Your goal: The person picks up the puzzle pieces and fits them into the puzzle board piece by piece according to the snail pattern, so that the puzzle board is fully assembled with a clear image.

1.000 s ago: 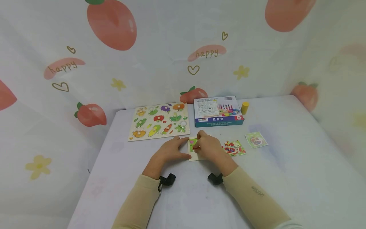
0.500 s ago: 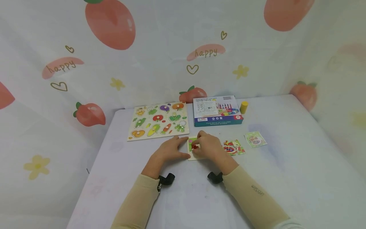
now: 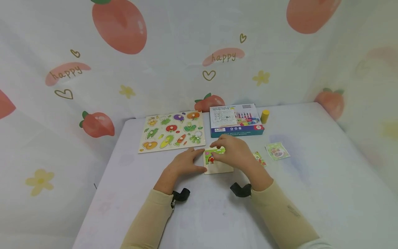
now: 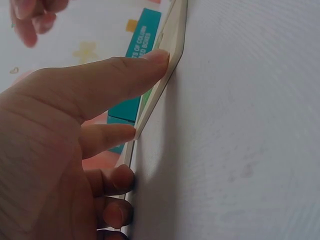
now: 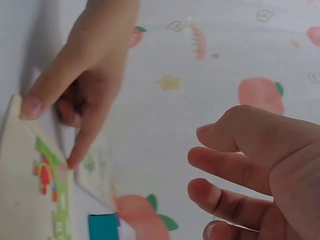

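A small wooden jigsaw tray point(image 3: 219, 168) lies on the table in front of the person. Red and green puzzle pieces point(image 3: 211, 158) sit in its upper part, and the lower part shows bare wood. The left hand point(image 3: 186, 163) pinches the tray's left side, thumb at the near corner and forefinger at the far one; its other fingers are curled in the left wrist view. Over the tray's right half hovers the right hand point(image 3: 237, 154), fingers loosely bent. In the right wrist view the right hand point(image 5: 250, 170) has nothing between its fingers. Loose puzzle pieces point(image 3: 259, 159) lie partly hidden behind it.
Farther back stands a vegetable peg puzzle board point(image 3: 161, 129) at the left. Beside it lies a blue and white box point(image 3: 237, 132) with a yellow cylinder point(image 3: 265, 117) next to it. A small picture card point(image 3: 277, 151) lies at the right.
The right hand has let go of the red piece, which now lies in the tray. It has lifted and moved right, uncovering more of the tray. The left hand stays put.
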Demonstrator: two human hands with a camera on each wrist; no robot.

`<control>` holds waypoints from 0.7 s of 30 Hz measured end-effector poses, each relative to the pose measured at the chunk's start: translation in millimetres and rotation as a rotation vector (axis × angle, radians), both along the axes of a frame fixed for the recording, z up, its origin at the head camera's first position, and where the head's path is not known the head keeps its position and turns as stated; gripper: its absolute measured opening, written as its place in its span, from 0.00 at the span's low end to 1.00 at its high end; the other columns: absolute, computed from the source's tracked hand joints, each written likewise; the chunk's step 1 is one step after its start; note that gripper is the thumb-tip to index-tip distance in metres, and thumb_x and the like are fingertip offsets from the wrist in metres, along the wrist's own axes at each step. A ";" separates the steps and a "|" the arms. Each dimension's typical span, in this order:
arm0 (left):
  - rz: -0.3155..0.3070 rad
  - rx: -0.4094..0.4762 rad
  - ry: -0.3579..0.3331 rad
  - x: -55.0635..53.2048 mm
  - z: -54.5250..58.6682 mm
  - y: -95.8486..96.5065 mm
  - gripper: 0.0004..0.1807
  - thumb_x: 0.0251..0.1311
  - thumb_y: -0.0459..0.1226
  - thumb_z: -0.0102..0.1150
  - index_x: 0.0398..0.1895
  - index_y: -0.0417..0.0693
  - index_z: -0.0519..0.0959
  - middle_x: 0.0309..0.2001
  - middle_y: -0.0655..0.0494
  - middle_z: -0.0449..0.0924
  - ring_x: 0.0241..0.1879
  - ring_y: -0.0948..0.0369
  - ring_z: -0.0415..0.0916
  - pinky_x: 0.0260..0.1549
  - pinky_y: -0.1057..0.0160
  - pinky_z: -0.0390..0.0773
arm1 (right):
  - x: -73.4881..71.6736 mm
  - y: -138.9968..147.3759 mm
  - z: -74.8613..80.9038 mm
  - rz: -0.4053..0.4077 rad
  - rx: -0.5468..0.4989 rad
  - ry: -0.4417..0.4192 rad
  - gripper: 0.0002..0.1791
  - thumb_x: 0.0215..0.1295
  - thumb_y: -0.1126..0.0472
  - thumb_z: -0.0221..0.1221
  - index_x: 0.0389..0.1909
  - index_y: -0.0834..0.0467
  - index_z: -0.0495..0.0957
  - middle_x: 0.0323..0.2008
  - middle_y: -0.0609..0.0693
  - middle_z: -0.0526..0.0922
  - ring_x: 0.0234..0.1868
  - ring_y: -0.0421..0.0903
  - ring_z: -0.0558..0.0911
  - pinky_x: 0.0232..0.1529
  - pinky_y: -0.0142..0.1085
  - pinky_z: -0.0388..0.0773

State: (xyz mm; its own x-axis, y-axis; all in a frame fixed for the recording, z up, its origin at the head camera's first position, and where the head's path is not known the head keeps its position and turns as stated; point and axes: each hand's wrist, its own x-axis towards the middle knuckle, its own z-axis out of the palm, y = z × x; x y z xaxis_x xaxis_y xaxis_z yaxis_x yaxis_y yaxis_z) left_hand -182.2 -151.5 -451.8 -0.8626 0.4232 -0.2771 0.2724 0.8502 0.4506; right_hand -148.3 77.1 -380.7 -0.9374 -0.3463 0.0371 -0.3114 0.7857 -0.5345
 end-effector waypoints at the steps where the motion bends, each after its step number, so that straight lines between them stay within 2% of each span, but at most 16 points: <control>1: 0.002 0.000 -0.002 0.2 0.1 0.1 0.46 0.54 0.60 0.71 0.77 0.64 0.67 0.60 0.52 0.72 0.51 0.54 0.72 0.58 0.45 0.74 | 2.4 0.8 3.7 0.001 -0.002 0.012 0.17 0.64 0.49 0.69 0.53 0.47 0.88 0.44 0.48 0.83 0.40 0.45 0.77 0.42 0.41 0.78; 5: 0.007 -0.007 -0.006 0.6 -1.1 0.1 0.46 0.54 0.60 0.71 0.78 0.65 0.67 0.65 0.50 0.71 0.56 0.52 0.71 0.61 0.43 0.72 | 11.1 4.9 16.4 0.007 -0.008 0.085 0.17 0.64 0.48 0.68 0.52 0.47 0.88 0.39 0.45 0.82 0.38 0.45 0.76 0.39 0.38 0.77; 13: 0.001 -0.024 -0.009 0.4 -4.0 0.5 0.46 0.55 0.61 0.70 0.78 0.66 0.65 0.63 0.50 0.71 0.53 0.53 0.71 0.59 0.43 0.73 | 27.6 21.7 39.6 0.040 -0.102 0.254 0.15 0.62 0.53 0.71 0.50 0.49 0.88 0.33 0.42 0.79 0.31 0.42 0.72 0.29 0.36 0.72; 21: 0.003 -0.028 0.002 0.0 -2.5 0.7 0.47 0.55 0.61 0.70 0.78 0.66 0.65 0.63 0.49 0.70 0.52 0.53 0.71 0.59 0.44 0.73 | 30.1 37.7 49.2 0.091 -0.197 0.312 0.14 0.62 0.55 0.72 0.49 0.51 0.88 0.31 0.41 0.77 0.28 0.42 0.69 0.27 0.36 0.67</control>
